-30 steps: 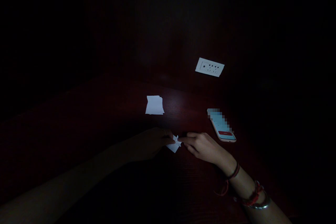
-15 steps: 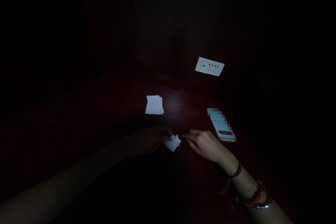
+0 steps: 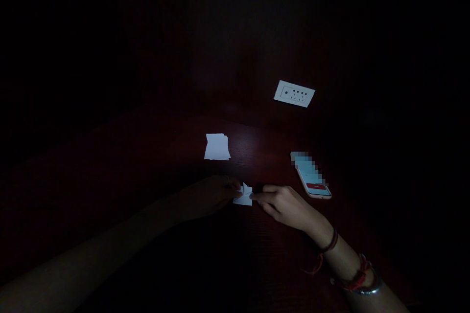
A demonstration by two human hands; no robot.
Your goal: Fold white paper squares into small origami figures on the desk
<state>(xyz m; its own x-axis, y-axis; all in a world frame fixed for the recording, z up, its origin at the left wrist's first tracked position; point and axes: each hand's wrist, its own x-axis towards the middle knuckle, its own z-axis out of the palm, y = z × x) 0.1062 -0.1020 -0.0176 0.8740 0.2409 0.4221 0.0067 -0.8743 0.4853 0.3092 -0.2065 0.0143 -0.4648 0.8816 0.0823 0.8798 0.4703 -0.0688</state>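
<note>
A small folded white paper [image 3: 243, 199] lies on the dark red table [image 3: 264, 161], with a pointed flap standing up at its top. My left hand [image 3: 216, 195], dim in shadow, is closed on the paper's left side, thumb on its surface. From the right, my right hand [image 3: 281, 203] touches the paper's right edge with a fingertip; its fingers are slightly apart and bent. Red cords and a silver bangle circle the right wrist and forearm.
A small stack of white paper sheets [image 3: 217, 147] lies behind the hands. To the right rests a lit phone [image 3: 312, 176] in a pale case. A white socket plate [image 3: 294, 94] is on the wall behind. The surroundings are very dark.
The folded paper has turned, so its lower edge is now level. My right hand has come in to touch its right edge, where before there was a gap.
</note>
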